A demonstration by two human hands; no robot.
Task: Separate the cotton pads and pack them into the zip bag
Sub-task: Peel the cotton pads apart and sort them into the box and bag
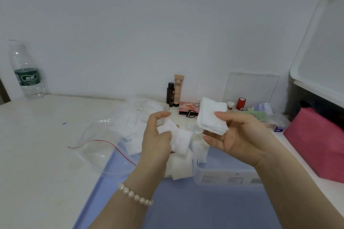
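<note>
My left hand [158,135] holds a few white square cotton pads [179,138] pinched between thumb and fingers. My right hand [240,135] grips a thicker stack of cotton pads [212,117], held up above the table. A clear zip bag [100,147] with a red zip line lies open on the table to the left of my hands. More loose cotton pads [181,169] lie on the blue mat under my left hand, and others [130,121] are spread behind the bag.
A clear plastic box [223,176] sits on the blue mat [186,210] under my right hand. Cosmetics stand by the wall: a BB tube [178,89], a dark bottle [170,95], a palette [189,108]. A water bottle [26,70] stands far left, a pink bag [316,141] right.
</note>
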